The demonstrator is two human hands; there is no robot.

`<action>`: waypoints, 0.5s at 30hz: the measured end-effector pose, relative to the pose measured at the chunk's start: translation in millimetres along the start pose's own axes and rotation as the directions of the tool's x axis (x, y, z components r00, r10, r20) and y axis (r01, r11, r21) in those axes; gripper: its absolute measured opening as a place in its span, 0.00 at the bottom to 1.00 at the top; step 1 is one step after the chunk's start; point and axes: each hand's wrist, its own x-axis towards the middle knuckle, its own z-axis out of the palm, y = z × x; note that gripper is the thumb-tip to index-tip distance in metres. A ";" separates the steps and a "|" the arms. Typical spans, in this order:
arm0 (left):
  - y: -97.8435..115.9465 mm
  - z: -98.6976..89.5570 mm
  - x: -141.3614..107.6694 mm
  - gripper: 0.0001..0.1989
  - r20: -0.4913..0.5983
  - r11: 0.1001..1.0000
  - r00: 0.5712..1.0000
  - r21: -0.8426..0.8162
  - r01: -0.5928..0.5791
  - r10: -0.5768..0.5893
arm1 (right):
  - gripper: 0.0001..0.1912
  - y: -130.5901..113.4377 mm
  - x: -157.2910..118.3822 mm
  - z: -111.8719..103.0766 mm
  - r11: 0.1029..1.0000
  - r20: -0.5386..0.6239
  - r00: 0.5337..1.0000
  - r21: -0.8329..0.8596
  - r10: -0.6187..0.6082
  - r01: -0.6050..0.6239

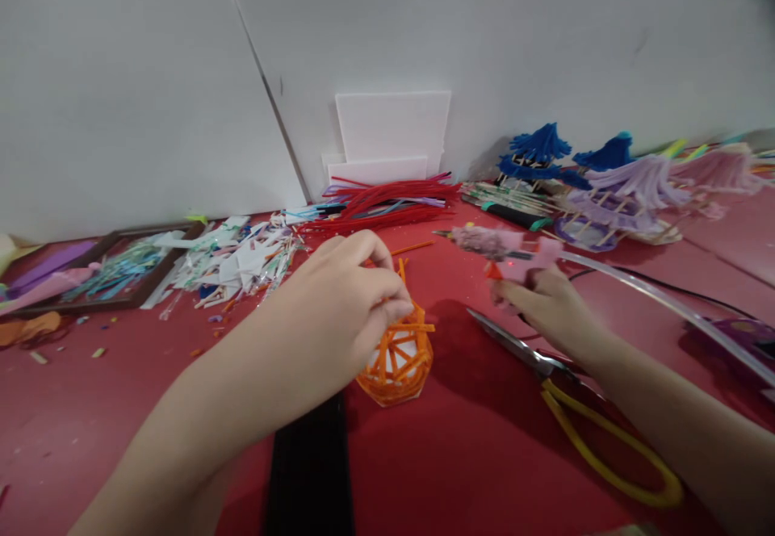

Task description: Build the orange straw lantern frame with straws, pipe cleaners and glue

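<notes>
My left hand point(357, 302) is closed in a pinch at the top of a small round openwork craft point(396, 366) made of orange pipe cleaners, with white showing inside. Its fingertips are pressed on an orange pipe cleaner point(404, 271), and they partly hide the upper edge. In my right hand point(554, 306) is a pink hot glue gun point(505, 249), its nozzle pointing left. A long clear glue stick point(654, 290) sticks out of the gun's back. Below that hand lie large scissors point(545, 366) with yellow handles, blades toward the orange craft.
A black flat object point(312, 471) lies at front. Red pipe cleaners point(387, 201) are piled at the back before white boards point(393, 128). Scraps point(236, 257) and a brown frame point(115, 298) cover the left. Blue point(538, 152) and lilac point(630, 189) pipe-cleaner models stand right, near a green-black cutter point(517, 215).
</notes>
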 end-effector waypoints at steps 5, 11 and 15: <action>-1.8 -25.2 -17.6 0.15 -0.207 0.986 0.965 -0.068 0.152 -0.163 | 0.12 0.9 16.1 -12.0 0.952 0.096 0.995 -0.303 -0.001 0.030; -26.4 17.0 -48.7 0.52 -0.014 0.837 0.946 -0.471 0.281 -0.325 | 0.18 23.9 11.0 -28.0 0.823 0.156 0.988 -0.559 -0.012 0.098; -26.1 59.4 -60.5 0.65 0.004 0.668 0.932 -0.696 0.263 -0.363 | 0.17 30.8 0.6 -27.3 0.747 0.163 0.987 -0.654 -0.018 0.121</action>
